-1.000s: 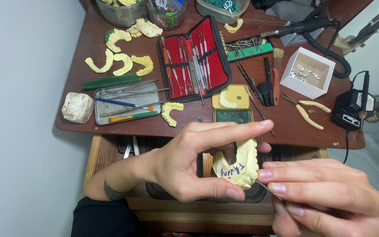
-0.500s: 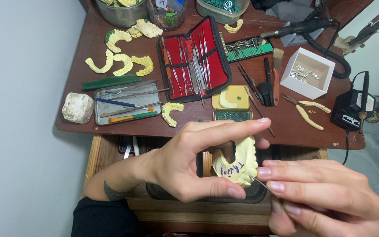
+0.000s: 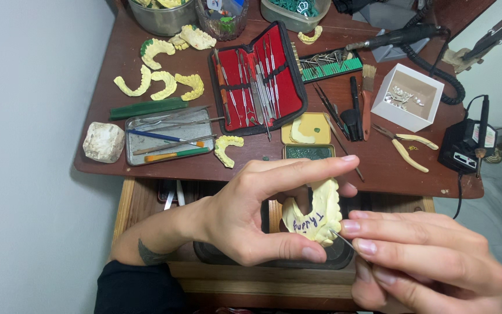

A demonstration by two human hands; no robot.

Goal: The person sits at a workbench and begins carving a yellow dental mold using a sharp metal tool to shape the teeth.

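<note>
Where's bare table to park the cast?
Bare wood: left front edge below the tin tray; strip between red tool case and white box is crowded. Front right, near the pliers, has some room. Back row is packed.

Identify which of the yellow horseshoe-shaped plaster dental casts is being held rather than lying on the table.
The pale yellow plaster dental cast with dark handwriting on its base, pinched in the left hand; the others lie loose on the brown wooden table.
</note>
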